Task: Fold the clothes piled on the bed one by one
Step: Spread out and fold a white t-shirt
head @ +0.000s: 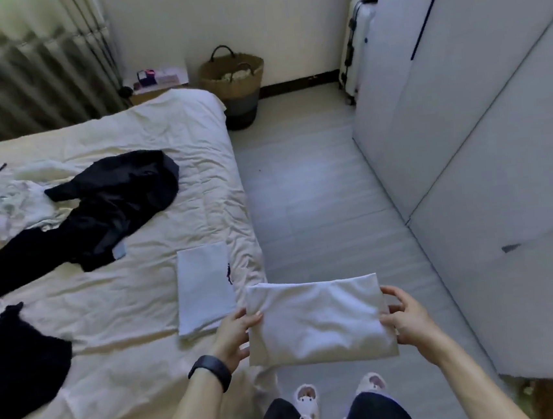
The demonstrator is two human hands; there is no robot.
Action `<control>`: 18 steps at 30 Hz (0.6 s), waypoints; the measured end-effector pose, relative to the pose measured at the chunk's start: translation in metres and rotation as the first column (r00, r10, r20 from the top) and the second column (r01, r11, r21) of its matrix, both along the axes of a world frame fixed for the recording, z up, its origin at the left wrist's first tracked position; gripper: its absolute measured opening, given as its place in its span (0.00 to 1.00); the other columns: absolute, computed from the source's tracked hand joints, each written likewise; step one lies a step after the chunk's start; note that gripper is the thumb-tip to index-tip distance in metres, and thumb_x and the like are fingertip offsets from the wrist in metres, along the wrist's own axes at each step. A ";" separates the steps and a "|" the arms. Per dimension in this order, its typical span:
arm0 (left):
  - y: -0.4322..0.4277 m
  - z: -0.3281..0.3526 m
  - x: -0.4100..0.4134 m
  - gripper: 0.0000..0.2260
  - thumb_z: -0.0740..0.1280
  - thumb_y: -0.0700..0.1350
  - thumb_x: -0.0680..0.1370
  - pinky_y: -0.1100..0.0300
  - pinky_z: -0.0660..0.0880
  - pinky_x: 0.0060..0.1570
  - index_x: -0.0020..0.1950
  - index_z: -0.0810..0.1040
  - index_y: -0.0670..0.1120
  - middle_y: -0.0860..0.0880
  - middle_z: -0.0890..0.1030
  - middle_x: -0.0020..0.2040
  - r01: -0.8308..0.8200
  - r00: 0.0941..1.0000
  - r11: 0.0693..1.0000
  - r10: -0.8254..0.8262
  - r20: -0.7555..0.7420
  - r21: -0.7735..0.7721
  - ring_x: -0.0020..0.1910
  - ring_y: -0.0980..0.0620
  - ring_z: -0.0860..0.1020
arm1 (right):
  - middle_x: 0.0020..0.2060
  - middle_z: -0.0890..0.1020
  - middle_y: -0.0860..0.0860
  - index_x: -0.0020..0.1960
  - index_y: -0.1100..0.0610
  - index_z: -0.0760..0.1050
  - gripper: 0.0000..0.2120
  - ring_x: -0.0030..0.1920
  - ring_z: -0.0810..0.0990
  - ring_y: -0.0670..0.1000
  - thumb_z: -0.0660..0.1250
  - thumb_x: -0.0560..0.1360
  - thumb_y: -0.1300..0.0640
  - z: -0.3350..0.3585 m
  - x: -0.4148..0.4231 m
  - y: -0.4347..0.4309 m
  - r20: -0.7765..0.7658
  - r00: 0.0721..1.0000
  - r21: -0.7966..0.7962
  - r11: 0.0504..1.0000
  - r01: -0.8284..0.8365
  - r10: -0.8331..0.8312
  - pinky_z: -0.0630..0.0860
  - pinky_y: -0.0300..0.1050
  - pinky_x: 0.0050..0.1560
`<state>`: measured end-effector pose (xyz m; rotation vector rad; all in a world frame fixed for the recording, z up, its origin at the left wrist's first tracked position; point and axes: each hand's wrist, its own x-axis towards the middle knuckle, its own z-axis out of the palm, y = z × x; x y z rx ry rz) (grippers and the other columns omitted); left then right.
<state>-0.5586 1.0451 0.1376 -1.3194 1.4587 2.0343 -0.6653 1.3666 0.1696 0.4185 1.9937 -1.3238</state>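
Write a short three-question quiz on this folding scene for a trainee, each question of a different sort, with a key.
1. True or false: the left hand and the right hand each grip one end of the folded white garment.
2. What lies on the bed closest to the left hand? A. a second folded pale garment B. a red towel C. a pillow
3. Fill in: the large unfolded garment sprawled mid-bed is ___ in colour.
Key: 1 true; 2 A; 3 black.
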 end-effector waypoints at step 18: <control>0.009 -0.044 -0.029 0.11 0.69 0.44 0.80 0.42 0.76 0.60 0.62 0.78 0.48 0.42 0.83 0.58 -0.906 0.424 0.423 0.904 0.051 0.026 0.58 0.39 0.80 | 0.46 0.84 0.53 0.69 0.48 0.72 0.22 0.45 0.84 0.55 0.65 0.77 0.64 -0.028 -0.232 -0.278 -0.040 0.458 0.225 0.454 -0.862 0.888 0.80 0.50 0.45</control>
